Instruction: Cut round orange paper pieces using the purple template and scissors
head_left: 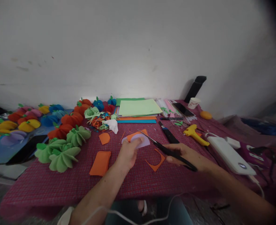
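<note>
Pinched in my left hand (128,153) are a piece of orange paper (142,133) and a pale purple paper piece (146,142) lying against it. My right hand (183,154) is closed round the black handles of a pair of scissors (163,149). Their blades point up and left, with the tips at the orange paper's edge. A curved orange offcut (160,164) lies on the cloth between my hands. Left of my left hand are a stack of orange paper (100,163) and a rounded orange piece (104,138).
Paper pumpkins (64,154) in several colours crowd the left side. Paper scraps (100,120) and coloured sheets (138,107) lie at the back. To the right are a yellow glue gun (195,135), a white power bank (230,154), a phone (183,109) and a paper cup (194,103).
</note>
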### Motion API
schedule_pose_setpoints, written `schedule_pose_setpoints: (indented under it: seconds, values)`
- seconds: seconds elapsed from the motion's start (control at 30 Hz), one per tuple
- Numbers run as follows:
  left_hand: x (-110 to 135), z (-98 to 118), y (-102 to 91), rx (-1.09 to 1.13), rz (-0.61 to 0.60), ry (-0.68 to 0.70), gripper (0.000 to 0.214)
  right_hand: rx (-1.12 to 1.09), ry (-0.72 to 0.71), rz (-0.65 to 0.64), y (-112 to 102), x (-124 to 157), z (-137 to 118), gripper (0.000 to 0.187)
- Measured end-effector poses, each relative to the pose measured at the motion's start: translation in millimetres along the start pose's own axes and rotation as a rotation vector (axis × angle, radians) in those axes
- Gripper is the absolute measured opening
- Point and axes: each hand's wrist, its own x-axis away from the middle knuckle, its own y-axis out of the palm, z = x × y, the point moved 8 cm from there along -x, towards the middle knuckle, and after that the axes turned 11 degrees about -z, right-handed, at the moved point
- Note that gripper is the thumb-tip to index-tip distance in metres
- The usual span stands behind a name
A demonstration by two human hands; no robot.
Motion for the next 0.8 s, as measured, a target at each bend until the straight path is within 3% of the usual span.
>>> schedule_pose_setpoints:
  seconds: [0.8]
  values:
    - [3,-5,11.9,-0.087,-0.134,-0.073,0.014,-0.040,0.058,-0.158,-2,13,10,0.043]
